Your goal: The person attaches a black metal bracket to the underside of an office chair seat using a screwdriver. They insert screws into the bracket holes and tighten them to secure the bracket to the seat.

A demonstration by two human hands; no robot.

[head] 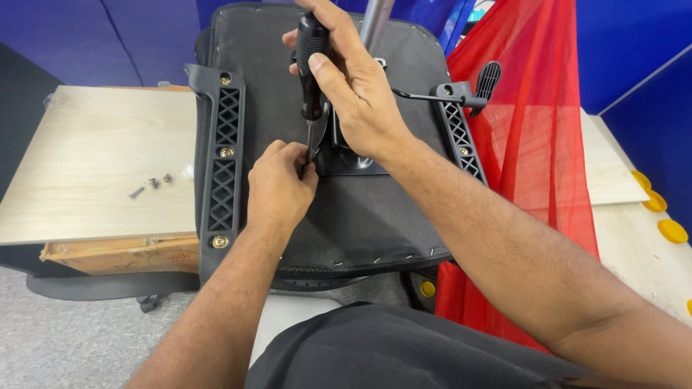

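Right hand: the right hand [357, 86] is wrapped tight round the black handle of a screwdriver [311, 72], upper middle of the frame.
Left hand: the left hand [280, 184] sits just below, fingertips pinched at the screwdriver's tip; whatever it's pinching is too small to make out.
Screwdriver: pretty much upright, handle toward the top of the frame, long axis running top to bottom, tip down on the black seat underside [360, 209].
Around it: a black metal plate [353, 162] right beside the tip, a grey post [376, 21] behind the right hand, black lattice brackets [223, 166] with brass bolts left and right, a lever [461, 92] upper right.
Further out: a pale wooden worktop [94, 158] at left with a few loose screws [151, 184]; red mesh fabric [533, 144] at right; yellow discs [670, 230] at the right edge.
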